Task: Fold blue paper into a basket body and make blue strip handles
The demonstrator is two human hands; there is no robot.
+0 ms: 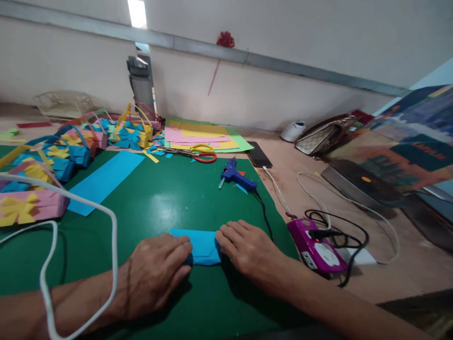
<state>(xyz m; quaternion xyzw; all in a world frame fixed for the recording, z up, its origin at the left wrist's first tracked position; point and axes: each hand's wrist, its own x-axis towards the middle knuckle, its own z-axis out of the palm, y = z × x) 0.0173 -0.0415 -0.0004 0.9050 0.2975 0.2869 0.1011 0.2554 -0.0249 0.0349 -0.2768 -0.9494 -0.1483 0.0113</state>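
A folded piece of blue paper (204,248) lies on the green mat (166,302) near its front. My left hand (157,269) grips its left end, fingers closed over the edge. At the other end, my right hand (246,245) has its fingers curled onto the paper. Both thumbs are mostly hidden. A flat blue paper strip (106,182) rests farther back to the left. Beyond my right hand, a blue hot glue gun (237,177) lies on its side.
Small paper baskets with bows (72,151) crowd the left. Scissors (201,153) lie before stacked coloured sheets (201,134). A purple power strip (316,248) with cables sits right. A white cable (113,245) loops over my left forearm. A phone (259,155) lies behind the glue gun.
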